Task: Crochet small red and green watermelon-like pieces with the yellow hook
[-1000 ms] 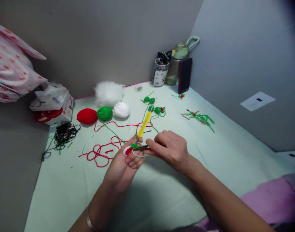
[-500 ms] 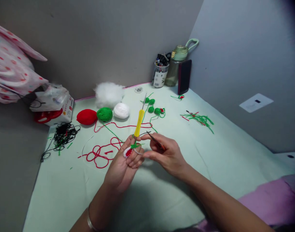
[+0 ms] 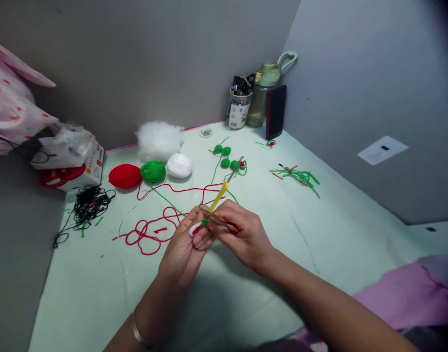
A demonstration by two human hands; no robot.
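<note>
While the left hand [image 3: 183,252] pinched crochet piece [image 3: 195,229] and yellow hook [image 3: 219,195], the right hand [image 3: 245,234] gripped scissors [image 3: 225,225]; blades likely belonged just past the left fingertips [image 3: 205,240], off the stitches.

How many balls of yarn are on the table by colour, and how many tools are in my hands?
Red round ball of yarn: 1
Green round ball of yarn: 1
White round ball of yarn: 1
Yellow-handled crochet hook, in left hand: 1
Small orange-handled scissors, in right hand: 1
Total: 5
</note>
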